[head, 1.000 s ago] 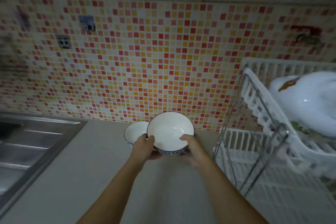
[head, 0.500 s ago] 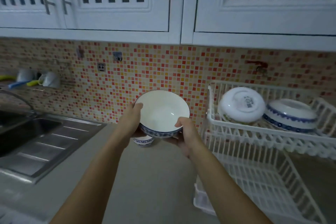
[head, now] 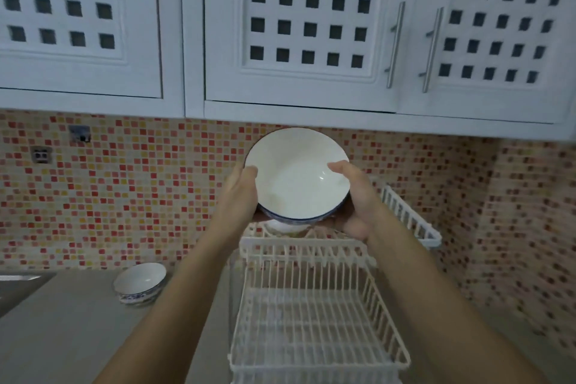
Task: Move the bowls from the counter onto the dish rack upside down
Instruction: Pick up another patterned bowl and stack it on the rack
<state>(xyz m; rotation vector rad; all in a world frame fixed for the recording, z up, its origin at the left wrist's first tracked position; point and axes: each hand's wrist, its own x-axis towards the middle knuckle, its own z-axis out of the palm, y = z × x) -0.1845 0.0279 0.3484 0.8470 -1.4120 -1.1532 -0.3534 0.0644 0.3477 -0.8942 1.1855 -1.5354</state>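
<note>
A white bowl with a blue rim (head: pixel 296 174) is held up in the air above the white wire dish rack (head: pixel 311 315), its inside tilted toward me. My left hand (head: pixel 238 193) grips its left edge and my right hand (head: pixel 355 196) grips its right edge and underside. A smaller white bowl with a blue pattern (head: pixel 139 282) stands upright on the grey counter (head: pixel 78 327), left of the rack. Part of another white bowl (head: pixel 285 226) shows on the rack's upper tier, mostly hidden behind the held bowl.
White cupboards (head: pixel 296 25) with metal handles hang low over the rack. A mosaic tile wall (head: pixel 140 190) runs behind. The corner of a steel sink (head: pixel 18 287) is at the far left. The rack's lower tier holds nothing.
Both hands have lifted the bowl up and to the right, from over the counter to above the rack. The smaller bowl stays on the counter.
</note>
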